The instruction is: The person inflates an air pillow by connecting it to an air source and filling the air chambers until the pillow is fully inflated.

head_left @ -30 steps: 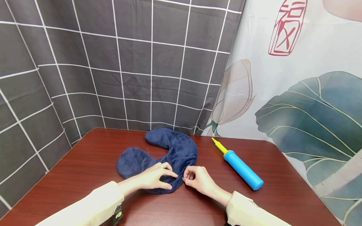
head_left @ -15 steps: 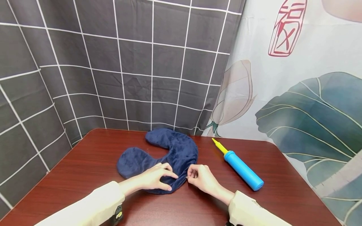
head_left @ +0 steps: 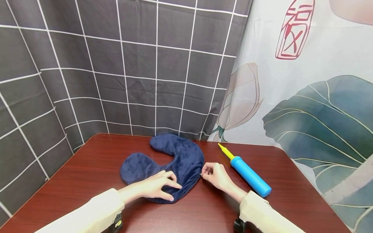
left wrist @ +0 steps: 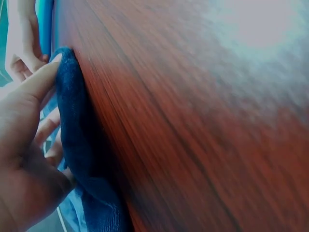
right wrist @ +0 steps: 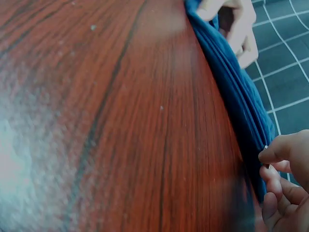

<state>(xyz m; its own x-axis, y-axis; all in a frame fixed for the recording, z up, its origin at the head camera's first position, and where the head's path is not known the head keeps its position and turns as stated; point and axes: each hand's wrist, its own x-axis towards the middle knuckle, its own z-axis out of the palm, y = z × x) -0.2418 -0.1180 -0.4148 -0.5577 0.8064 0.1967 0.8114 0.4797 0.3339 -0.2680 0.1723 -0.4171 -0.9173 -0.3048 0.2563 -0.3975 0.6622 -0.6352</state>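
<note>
A navy plush U-shaped neck pillow (head_left: 186,155) lies flat on the table, its opening facing left. My left hand (head_left: 155,186) rests on its near part, thumb and index finger spread apart. In the left wrist view the left thumb (left wrist: 41,79) touches the pillow's edge. At the pillow's right outer edge, my right hand (head_left: 217,176) pinches a small metal zipper pull (right wrist: 266,148) between thumb and fingertips. The seam (right wrist: 236,92) runs as a straight ridge between the two hands in the right wrist view. Most of the pull is hidden by the fingers.
A blue hand pump (head_left: 250,176) with a yellow nozzle (head_left: 225,150) lies right of the pillow, near my right hand. Behind the reddish-brown table (head_left: 96,161) hang a dark grid-patterned cloth (head_left: 140,64) and a white cloth with plant prints (head_left: 291,81).
My right hand has slid away and to the right along the pillow's edge with the zipper pull. The left hand stays on the pillow, shifted slightly toward me.
</note>
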